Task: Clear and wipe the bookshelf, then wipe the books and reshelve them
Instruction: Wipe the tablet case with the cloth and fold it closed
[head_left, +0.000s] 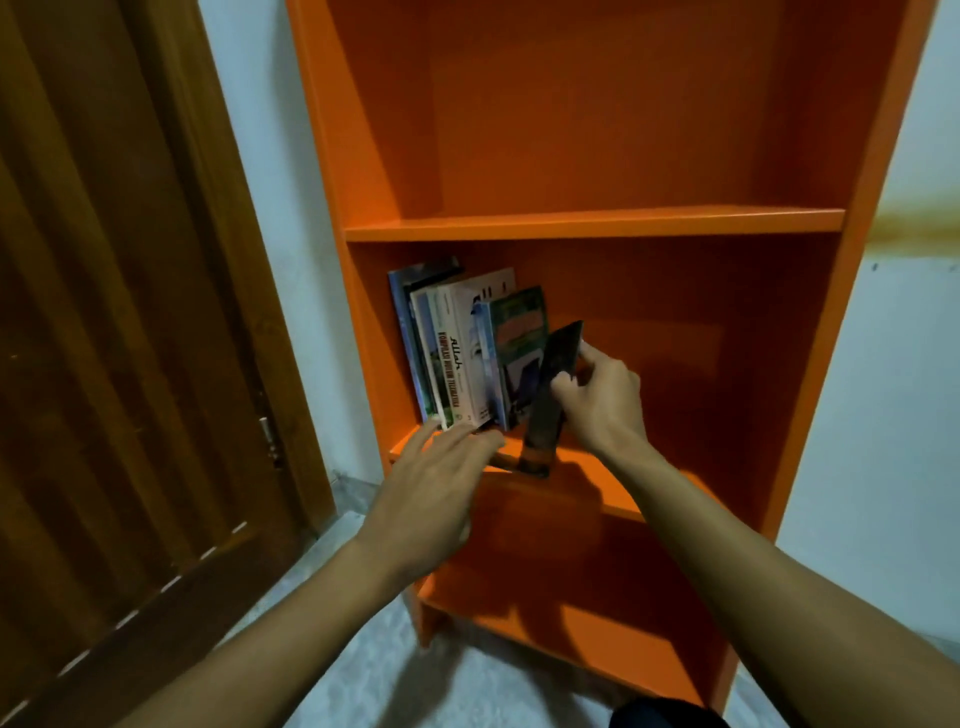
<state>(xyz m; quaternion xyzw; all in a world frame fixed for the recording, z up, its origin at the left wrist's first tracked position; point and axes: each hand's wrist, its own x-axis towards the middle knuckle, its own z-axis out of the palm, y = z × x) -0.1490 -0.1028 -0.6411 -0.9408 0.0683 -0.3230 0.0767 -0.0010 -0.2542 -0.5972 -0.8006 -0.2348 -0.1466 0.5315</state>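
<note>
An orange bookshelf (592, 223) stands against the wall. Several books (457, 353) stand upright at the left end of its middle shelf, leaning on the left side panel. My right hand (602, 400) grips a thin dark book (553, 384) by its upper edge; the book is tilted, its lower end at the shelf's front edge, just right of the standing row. My left hand (436, 493) reaches forward with straight fingers, fingertips touching the bottoms of the standing books at the shelf's front edge.
The top shelf and the right part of the middle shelf hold nothing visible. A brown wooden door (119, 338) is at the left. White wall (883, 389) flanks the shelf, and grey floor (363, 665) lies below.
</note>
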